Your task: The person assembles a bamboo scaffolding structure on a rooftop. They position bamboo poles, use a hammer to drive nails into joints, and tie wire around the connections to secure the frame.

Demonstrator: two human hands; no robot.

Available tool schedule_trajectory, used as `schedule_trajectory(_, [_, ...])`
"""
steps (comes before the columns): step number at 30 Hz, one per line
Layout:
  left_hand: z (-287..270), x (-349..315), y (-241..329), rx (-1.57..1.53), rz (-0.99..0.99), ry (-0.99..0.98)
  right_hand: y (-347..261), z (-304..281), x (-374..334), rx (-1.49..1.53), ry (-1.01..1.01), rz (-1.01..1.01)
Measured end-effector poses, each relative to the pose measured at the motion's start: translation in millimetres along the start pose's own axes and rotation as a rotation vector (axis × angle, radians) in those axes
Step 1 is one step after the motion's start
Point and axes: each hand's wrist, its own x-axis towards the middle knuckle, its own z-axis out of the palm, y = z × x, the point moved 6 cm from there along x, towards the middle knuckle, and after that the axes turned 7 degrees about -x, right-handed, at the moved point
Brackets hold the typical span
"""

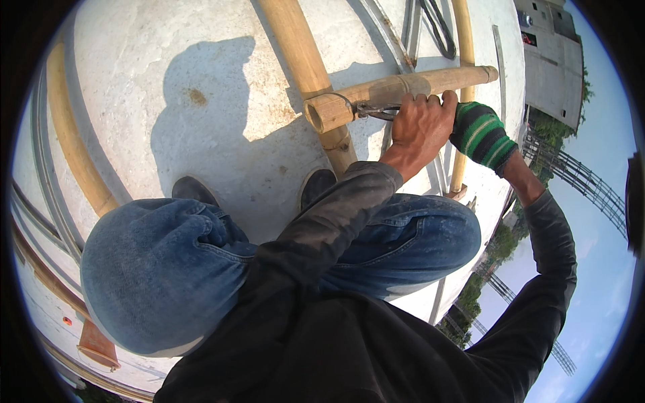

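A short bamboo piece lies across a longer bamboo pole, with dark wire looped round the near end where they cross. Against that wire sits the metal head of a pair of pincers. My bare left hand is closed round their handles, which it mostly hides. Right beside it, my right hand, in a green and black striped glove, is closed just below the bamboo piece's far end. Its fingers and whatever they hold are out of sight.
Another bamboo pole passes under the bamboo piece's far end. Metal bars and a black looped strap lie at the top. My bent knees and shoes are close by on the pale surface. Its edge drops away at right, beyond which stand lattice steelwork and a building.
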Motion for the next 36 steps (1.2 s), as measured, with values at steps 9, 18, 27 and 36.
schedule_trajectory(9, [0.1,-0.7,-0.4,-0.005,0.002,0.022,0.9,-0.4,0.8,0.019,-0.035,0.046])
schedule_trajectory(18, [3.4,0.6,-1.5,0.005,-0.005,0.067,5.8,2.9,3.5,0.06,-0.041,0.059])
schedule_trajectory(27, [3.0,0.9,-1.6,0.004,-0.011,0.067,8.0,5.7,3.4,0.079,-0.035,0.066])
schedule_trajectory(36, [14.6,-1.9,-2.1,0.054,-0.014,-0.004,11.1,21.1,1.5,0.111,-0.062,0.084])
